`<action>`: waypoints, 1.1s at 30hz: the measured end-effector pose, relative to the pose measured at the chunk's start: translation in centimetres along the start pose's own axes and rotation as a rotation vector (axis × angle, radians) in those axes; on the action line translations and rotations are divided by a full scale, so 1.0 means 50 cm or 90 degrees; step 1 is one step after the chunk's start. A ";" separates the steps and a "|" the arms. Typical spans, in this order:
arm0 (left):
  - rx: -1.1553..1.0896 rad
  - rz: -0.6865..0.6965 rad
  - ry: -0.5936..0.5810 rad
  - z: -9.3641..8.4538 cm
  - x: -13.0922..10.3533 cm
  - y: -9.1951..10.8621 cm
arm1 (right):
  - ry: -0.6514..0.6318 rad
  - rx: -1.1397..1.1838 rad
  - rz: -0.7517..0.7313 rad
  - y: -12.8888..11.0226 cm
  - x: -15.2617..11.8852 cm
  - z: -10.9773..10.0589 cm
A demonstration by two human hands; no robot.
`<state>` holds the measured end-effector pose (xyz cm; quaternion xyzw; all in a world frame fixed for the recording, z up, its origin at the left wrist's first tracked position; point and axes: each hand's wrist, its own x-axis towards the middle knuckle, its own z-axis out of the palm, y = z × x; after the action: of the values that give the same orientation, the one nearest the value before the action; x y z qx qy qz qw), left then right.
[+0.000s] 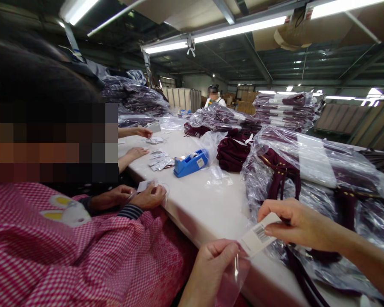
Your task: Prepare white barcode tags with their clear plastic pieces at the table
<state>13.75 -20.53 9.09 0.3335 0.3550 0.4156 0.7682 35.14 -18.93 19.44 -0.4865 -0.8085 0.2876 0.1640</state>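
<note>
Pinching the barcode tag (257, 238) squarely, the right hand (294, 224) fed it toward the clear bag (235, 273) gripped by the left hand (213, 266) just below.

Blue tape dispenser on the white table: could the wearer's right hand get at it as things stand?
Probably not readily: the right hand is pinching a white barcode label, though bare white table lies between it and the blue tape dispenser.

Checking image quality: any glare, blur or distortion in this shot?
Head view: ceiling tube lights blow out white; glare streaks the plastic-bagged garments; edges bow, wide-angle; a pixelated block covers the person at left; the barcode label between both hands reads fairly sharp.
</note>
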 end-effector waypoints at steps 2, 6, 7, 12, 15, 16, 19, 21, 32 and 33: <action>-0.010 -0.002 0.002 -0.004 0.003 -0.005 | 0.000 -0.004 0.003 -0.001 0.001 0.001; -0.020 -0.012 0.005 -0.008 0.008 -0.013 | -0.008 -0.017 -0.008 -0.005 0.004 0.002; -0.029 -0.010 -0.001 -0.009 0.009 -0.015 | -0.012 -0.019 -0.009 -0.006 0.004 0.002; -0.073 0.015 -0.050 -0.014 0.013 -0.025 | -0.012 -0.060 -0.011 -0.008 0.005 0.004; -0.071 0.012 -0.058 -0.010 0.011 -0.023 | -0.016 -0.060 -0.007 -0.003 0.008 0.007; -0.071 0.010 -0.057 -0.007 0.009 -0.019 | -0.018 -0.048 -0.004 0.000 0.009 0.009; -0.050 0.016 -0.034 0.003 0.000 -0.004 | -0.032 0.026 0.007 0.014 0.014 0.015; -0.009 0.027 -0.007 0.007 -0.003 0.004 | -0.036 0.063 0.009 0.022 0.017 0.018; 0.074 0.036 0.073 -0.004 0.009 -0.008 | -0.019 0.103 0.034 0.031 0.020 0.026; 0.070 0.036 0.079 -0.004 0.009 -0.007 | -0.019 0.111 0.039 0.032 0.021 0.029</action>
<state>13.92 -20.27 8.57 0.3588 0.4148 0.4368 0.7131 34.96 -17.86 17.31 -0.4905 -0.7674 0.3692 0.1852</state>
